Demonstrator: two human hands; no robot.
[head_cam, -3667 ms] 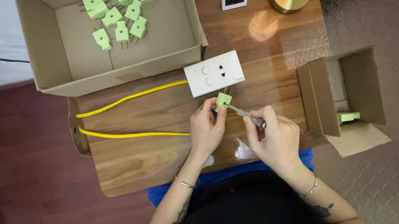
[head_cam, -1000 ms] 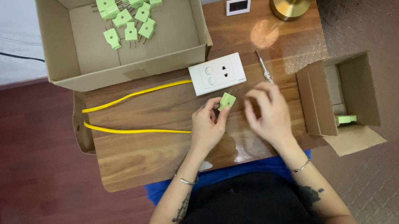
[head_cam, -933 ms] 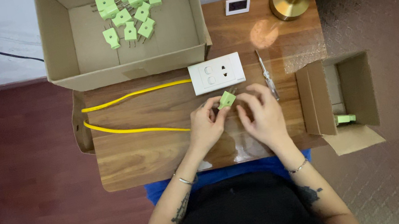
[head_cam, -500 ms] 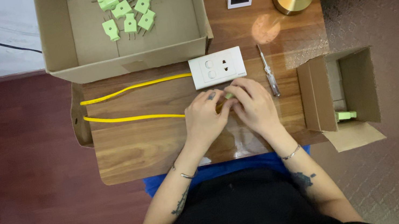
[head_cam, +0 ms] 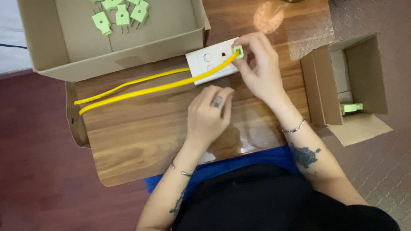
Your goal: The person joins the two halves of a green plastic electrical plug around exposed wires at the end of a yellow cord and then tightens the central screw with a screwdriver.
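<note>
While the left hand (head_cam: pixel 209 116) is resting loosely curled on the table (head_cam: pixel 126 146), the right hand (head_cam: pixel 260 69) is pinching a green plug (head_cam: pixel 238 51) against the white socket (head_cam: pixel 210 63).

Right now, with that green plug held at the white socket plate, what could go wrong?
1. The right hand pinches the green plug at the edge of the white socket plate, which lies loose on the table; the left hand is off it, so a push may slide the plate.
2. The yellow cable runs taut-looking across the wood; a tug could drag the plug askew.
</note>
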